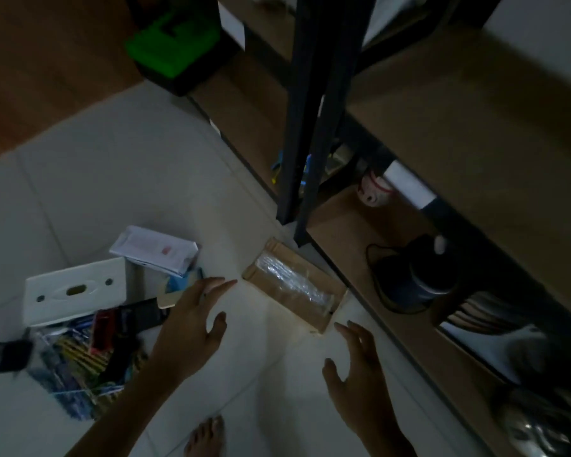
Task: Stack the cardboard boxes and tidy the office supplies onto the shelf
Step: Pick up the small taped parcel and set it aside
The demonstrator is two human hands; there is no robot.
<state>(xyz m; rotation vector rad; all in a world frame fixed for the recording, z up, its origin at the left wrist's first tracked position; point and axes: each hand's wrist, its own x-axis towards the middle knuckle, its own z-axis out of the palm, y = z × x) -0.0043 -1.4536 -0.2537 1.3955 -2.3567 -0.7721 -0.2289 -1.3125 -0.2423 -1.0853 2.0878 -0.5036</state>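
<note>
Left hand (192, 319), right hand (355, 367) — both hands outstretched, fingers spread, empty.

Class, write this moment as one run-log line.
left hand: open, empty | right hand: open, empty | cardboard box: on floor beside shelf, untouched | office supplies: on floor

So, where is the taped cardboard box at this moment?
In the head view, the cardboard box lies on the floor at centre, beside the shelf post, just beyond the left hand and right hand.
</note>
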